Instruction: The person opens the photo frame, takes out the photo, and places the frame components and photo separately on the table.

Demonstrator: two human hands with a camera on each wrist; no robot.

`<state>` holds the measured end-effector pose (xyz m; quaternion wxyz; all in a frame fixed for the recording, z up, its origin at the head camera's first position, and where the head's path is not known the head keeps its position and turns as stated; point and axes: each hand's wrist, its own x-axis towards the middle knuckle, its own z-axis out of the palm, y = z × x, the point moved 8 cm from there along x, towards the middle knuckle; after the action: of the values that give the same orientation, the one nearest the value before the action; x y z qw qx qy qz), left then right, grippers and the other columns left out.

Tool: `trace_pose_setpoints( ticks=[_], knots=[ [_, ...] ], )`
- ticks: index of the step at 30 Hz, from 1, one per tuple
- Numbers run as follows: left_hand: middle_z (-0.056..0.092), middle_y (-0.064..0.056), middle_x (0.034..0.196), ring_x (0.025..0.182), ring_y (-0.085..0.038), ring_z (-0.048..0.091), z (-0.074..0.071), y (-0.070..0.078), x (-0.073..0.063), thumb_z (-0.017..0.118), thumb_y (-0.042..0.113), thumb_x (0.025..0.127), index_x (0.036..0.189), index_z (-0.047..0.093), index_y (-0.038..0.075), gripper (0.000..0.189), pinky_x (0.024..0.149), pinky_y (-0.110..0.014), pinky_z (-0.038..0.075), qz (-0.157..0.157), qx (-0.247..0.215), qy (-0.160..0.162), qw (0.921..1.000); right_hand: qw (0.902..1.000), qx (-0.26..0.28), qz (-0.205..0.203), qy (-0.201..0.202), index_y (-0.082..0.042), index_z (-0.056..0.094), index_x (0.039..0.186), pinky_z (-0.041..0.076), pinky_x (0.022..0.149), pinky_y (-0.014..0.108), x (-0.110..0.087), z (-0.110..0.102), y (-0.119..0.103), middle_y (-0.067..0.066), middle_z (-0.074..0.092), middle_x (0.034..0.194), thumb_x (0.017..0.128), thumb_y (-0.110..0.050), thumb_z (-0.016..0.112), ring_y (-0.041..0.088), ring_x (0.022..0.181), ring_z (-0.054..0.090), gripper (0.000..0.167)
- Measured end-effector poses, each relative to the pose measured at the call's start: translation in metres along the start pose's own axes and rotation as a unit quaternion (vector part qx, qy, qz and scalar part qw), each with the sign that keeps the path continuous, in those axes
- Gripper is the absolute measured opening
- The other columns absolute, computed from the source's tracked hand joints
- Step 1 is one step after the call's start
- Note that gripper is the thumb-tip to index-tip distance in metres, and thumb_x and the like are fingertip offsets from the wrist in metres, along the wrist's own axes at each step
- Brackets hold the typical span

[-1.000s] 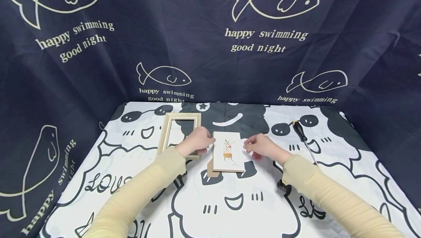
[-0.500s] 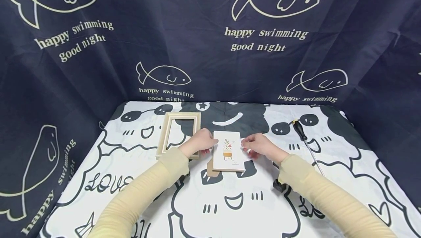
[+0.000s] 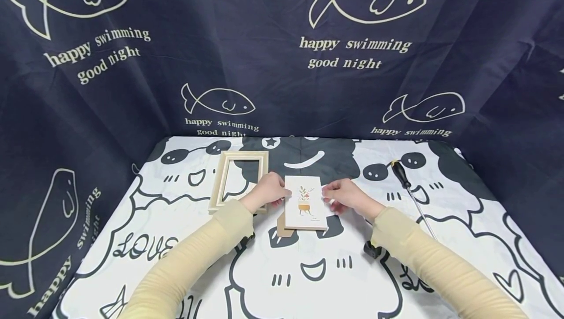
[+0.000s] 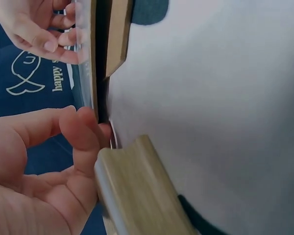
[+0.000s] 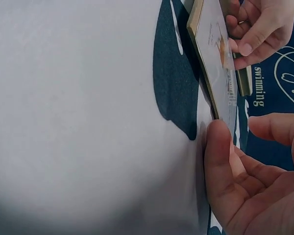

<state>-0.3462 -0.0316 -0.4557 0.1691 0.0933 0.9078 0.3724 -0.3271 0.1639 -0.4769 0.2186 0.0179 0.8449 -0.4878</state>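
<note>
Between the two hands is a white picture panel point(image 3: 305, 206) printed with a potted plant. In the right wrist view its glossy face point(image 5: 218, 58) reflects light. A brown stand flap point(image 4: 118, 39) sticks out beneath it. My left hand point(image 3: 269, 189) pinches the panel's left edge, thumb tip over the border. The fingers of my right hand point(image 3: 345, 195) are at the right edge; in the right wrist view one fingertip point(image 5: 219, 134) meets the edge from below, the thumb a little above. A light wooden picture frame point(image 3: 216, 187) lies just left of the left hand.
A screwdriver point(image 3: 401, 174) with a black and yellow handle lies to the right, its shaft running toward the right sleeve. The cloth point(image 3: 308, 299) has black cartoon drawings. A dark blue curtain point(image 3: 282, 40) hangs behind the table.
My right hand has moved left to the panel's right edge. The left hand has shifted slightly right onto the left edge. Panel, frame and screwdriver stay put.
</note>
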Motion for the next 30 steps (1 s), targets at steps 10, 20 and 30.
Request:
trace_pose_setpoints(
  ticks=[10,20,30],
  knots=[
    [0.057,-0.007,0.047,0.039,-0.011,0.054,0.0064,0.003,-0.0001,0.076,0.016,0.078,0.073,0.061,-0.001,0.024,0.038,-0.019,0.045,-0.011,0.048,0.031,0.9983,0.9998,0.014,0.012,-0.006,0.007,0.056,0.119,0.053,0.052,0.028,-0.0012,0.003,0.0014,0.011,0.065,0.086,0.094,-0.017,0.056,0.013,0.057,0.059,0.035],
    [0.06,-0.008,0.05,0.042,-0.013,0.056,0.0036,0.0036,-0.0007,0.076,0.014,0.079,0.065,0.06,0.004,0.024,0.04,-0.018,0.042,-0.012,0.055,0.018,0.9983,0.9999,0.01,0.011,-0.005,0.007,0.055,0.121,0.053,0.051,0.028,-0.0023,0.002,0.0005,0.01,0.065,0.085,0.093,-0.015,0.057,0.013,0.057,0.059,0.035],
    [0.063,-0.006,0.054,0.045,-0.014,0.061,0.0031,-0.0005,-0.001,0.075,0.011,0.079,0.091,0.062,-0.005,0.024,0.044,-0.02,0.045,-0.022,0.002,0.007,0.9997,0.9999,0.011,0.005,-0.009,0.007,0.055,0.122,0.052,0.051,0.026,-0.0036,0.0012,-0.0004,0.01,0.065,0.086,0.093,-0.014,0.057,0.012,0.056,0.058,0.036]
  ],
)
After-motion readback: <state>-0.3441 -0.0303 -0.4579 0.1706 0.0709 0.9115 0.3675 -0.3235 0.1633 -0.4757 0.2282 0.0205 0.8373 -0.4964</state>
